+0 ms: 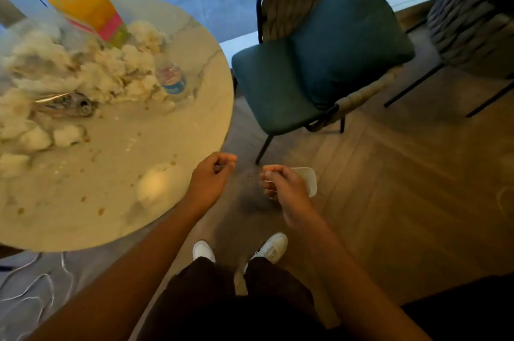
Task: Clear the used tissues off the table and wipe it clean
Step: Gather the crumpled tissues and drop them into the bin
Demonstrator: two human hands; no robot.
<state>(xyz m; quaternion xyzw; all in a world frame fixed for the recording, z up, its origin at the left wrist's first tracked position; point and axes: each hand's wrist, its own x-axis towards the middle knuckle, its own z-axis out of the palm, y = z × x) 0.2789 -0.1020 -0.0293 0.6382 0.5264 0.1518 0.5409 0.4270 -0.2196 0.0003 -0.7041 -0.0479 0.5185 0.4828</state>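
Marble-look round table is heaped with crumpled tissues on its far left half, beside a yellow box and 1 water bottle; crumbs litter the near side, so wiping likely comes after clearing. Left hand is curled past the table edge; can't tell if it pinches anything. Right hand grips a clear plastic container over the wood floor, probably for debris. Teal chair stands right.

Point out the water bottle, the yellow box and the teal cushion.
water bottle (173, 81): head view, on its blue label.
yellow box (83, 7): head view, on its yellow side.
teal cushion (350, 34): head view, on its front face.
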